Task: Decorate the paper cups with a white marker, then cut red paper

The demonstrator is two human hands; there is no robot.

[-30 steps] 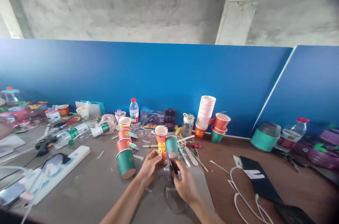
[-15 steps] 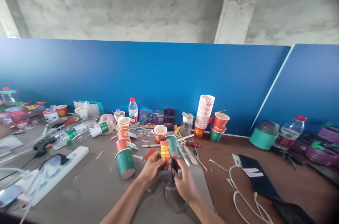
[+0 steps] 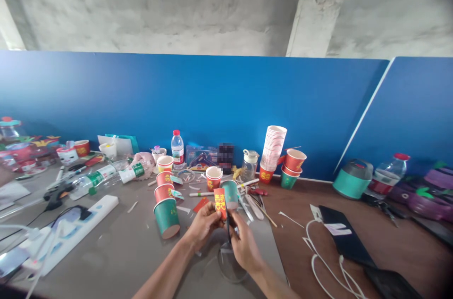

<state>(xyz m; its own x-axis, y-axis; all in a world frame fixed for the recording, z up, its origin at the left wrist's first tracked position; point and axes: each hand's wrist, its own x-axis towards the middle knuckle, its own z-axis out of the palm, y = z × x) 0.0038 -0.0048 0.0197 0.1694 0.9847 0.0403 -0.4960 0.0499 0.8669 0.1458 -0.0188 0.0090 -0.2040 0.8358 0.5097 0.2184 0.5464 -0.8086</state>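
Observation:
Between thumb and fingers, my left hand point(image 3: 205, 226) pinches an upright red paper piece point(image 3: 220, 203) with yellow characters. My right hand point(image 3: 244, 240) is closed on a dark, narrow tool point(image 3: 229, 226) that looks like scissors; the fingers hide most of it. The tool is close to the paper's right edge, and I cannot tell whether they touch. Just behind the hands is a green paper cup point(image 3: 230, 194). Another red paper scrap point(image 3: 200, 204) lies beyond my left hand. Under the hands a clear round outline point(image 3: 231, 276) shows on the table.
Nested red and green cups point(image 3: 167, 219) lie on the left. A tall cup stack point(image 3: 274, 148) stands at the back right, near a glass jar point(image 3: 249, 167). A power strip point(image 3: 78, 233) is at left; a black phone-like slab point(image 3: 345, 237) and white cable point(image 3: 314, 261) are at right.
My right hand and the dark tool have shifted slightly left, and the tool looks narrower. The red paper has tilted a little in my left hand.

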